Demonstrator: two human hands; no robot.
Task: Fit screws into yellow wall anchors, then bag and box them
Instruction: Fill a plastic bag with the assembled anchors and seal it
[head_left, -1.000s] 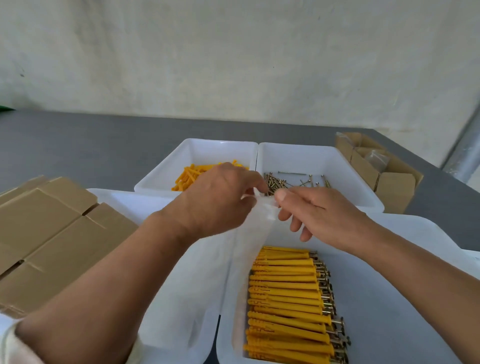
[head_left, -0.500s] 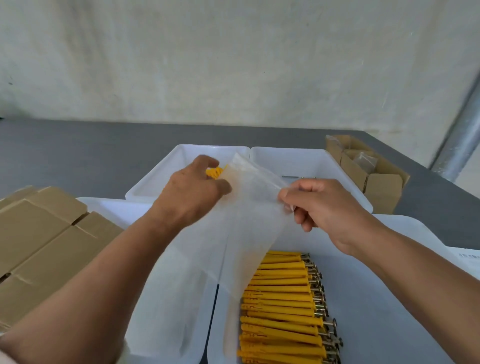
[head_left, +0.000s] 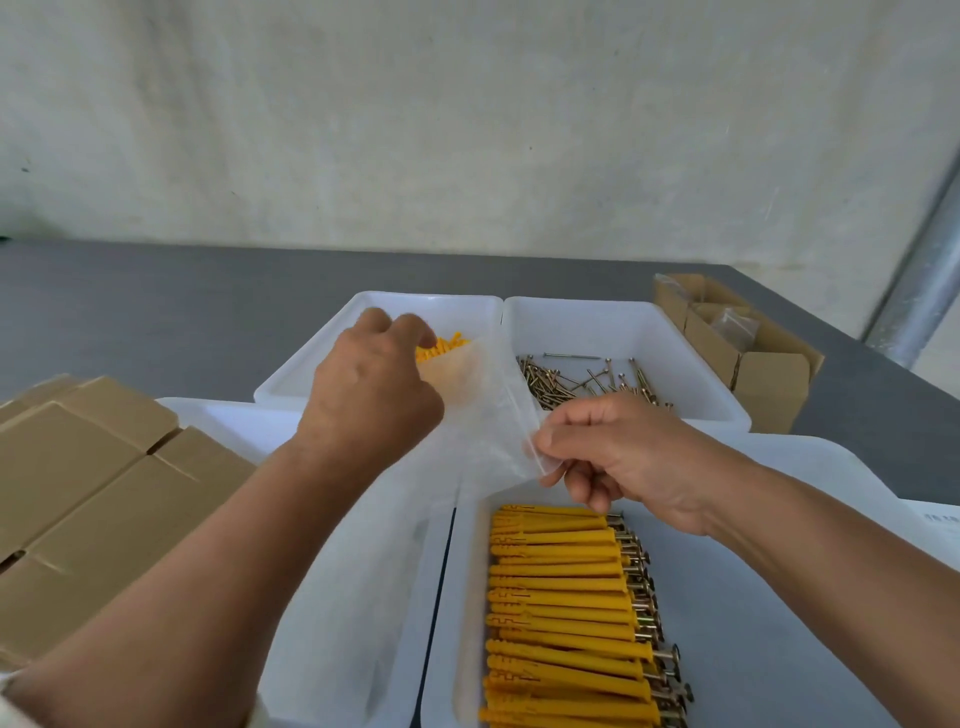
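yellow anchors (head_left: 561, 597) with screws fitted lie in rows just below right hand (head_left: 613, 452) fingers | clear bag (head_left: 483, 415) held above them | left hand (head_left: 369, 395) fingers curl on its far edge, right thumb and forefinger pinch its near corner | step: opening bag | next: part the mouth, load anchors

Behind everything, a pale plaster wall (head_left: 467, 130), off-white, mottled with faint grey streaks and a few small dark specks. Fills the whole upper part of the view. Below it, a dark grey table (head_left: 156, 312), matte and smooth, meeting the wall in a straight line. At the far right, a grey metal pipe (head_left: 922, 280), slanting upward against the wall. Soft, even light throughout.
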